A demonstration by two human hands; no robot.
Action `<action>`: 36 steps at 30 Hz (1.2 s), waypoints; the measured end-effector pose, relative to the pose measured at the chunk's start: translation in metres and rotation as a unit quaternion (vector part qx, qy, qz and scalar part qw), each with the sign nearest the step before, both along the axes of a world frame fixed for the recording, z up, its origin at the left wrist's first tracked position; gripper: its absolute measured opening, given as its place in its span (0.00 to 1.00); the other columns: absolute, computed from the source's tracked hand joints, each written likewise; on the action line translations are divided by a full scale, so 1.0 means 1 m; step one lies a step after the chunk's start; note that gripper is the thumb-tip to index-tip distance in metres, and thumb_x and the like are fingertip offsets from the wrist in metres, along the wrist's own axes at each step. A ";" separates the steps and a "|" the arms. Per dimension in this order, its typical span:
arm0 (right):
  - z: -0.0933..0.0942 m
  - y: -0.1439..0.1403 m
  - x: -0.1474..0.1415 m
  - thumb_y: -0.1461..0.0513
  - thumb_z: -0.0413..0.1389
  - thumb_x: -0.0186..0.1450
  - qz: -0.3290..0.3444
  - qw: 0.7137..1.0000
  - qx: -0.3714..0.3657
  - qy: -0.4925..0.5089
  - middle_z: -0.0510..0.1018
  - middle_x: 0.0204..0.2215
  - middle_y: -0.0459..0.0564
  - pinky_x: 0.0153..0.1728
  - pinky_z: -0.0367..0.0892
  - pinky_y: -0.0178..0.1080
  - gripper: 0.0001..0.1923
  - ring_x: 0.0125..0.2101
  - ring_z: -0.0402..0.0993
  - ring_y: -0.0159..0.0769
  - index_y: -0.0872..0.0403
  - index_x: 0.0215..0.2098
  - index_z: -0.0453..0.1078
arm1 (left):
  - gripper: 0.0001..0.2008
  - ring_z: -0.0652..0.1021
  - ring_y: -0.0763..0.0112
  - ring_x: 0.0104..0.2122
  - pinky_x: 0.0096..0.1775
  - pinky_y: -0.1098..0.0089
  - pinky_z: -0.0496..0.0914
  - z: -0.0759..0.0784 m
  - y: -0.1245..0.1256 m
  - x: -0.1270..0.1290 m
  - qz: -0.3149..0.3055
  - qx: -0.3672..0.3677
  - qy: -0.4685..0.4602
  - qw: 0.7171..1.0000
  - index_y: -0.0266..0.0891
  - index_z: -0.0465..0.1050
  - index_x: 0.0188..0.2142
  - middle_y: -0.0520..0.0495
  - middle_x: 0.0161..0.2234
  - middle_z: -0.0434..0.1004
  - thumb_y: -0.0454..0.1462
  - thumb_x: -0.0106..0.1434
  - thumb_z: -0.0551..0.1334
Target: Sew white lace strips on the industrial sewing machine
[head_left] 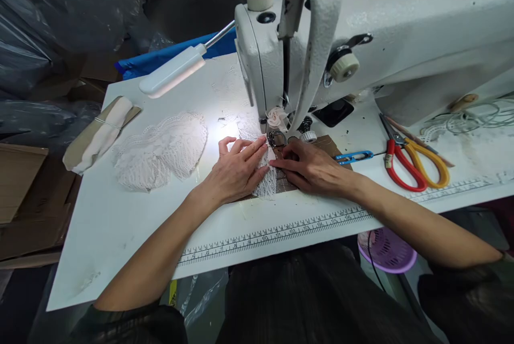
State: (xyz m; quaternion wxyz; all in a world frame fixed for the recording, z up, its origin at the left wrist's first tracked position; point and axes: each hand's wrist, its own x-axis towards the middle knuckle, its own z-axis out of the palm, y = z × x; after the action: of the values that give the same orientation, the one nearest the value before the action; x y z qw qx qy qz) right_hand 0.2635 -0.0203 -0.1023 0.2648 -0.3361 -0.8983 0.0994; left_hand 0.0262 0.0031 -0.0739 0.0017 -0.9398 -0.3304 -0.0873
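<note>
A: Where's the lace piece sitting?

B: On the counter, right at the presser foot of the sewing machine. Its long axis runs near to far, far end at the needle, near end toward the person.

A: And the hands?

B: Both flat, palms down, fingers straight and closed on nothing. The left hand presses the lace from the left; the right hand lies just right of it, fingertips at the lace edge. The 2 sets of fingertips nearly meet just in front of the foot, so both are about equally near.

A: Room to move?

B: Open counter to the left, up to a pile of lace and a banded fabric bundle. On the right, blue snips lie just beside the right hand, with 2 scissors farther right. The near edge carries a printed ruler. The machine body blocks the far side, with its lamp over the far left.
</note>
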 end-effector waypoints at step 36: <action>-0.003 -0.004 0.000 0.61 0.53 0.69 -0.011 0.997 -0.044 0.054 0.70 0.44 0.56 0.47 0.70 0.49 0.16 0.45 0.69 0.43 0.51 0.53 0.74 | 0.23 0.69 0.55 0.55 0.61 0.42 0.49 0.003 -0.001 -0.001 0.018 -0.040 -0.003 0.999 0.42 0.64 0.63 0.44 0.66 0.61 0.44 0.72 0.48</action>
State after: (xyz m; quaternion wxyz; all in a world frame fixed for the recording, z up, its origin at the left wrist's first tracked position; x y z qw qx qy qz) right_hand 0.2640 -0.0244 -0.1054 0.2989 -0.3512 -0.8738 0.1543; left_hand 0.0255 0.0021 -0.0705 -0.0354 -0.9327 -0.3506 -0.0765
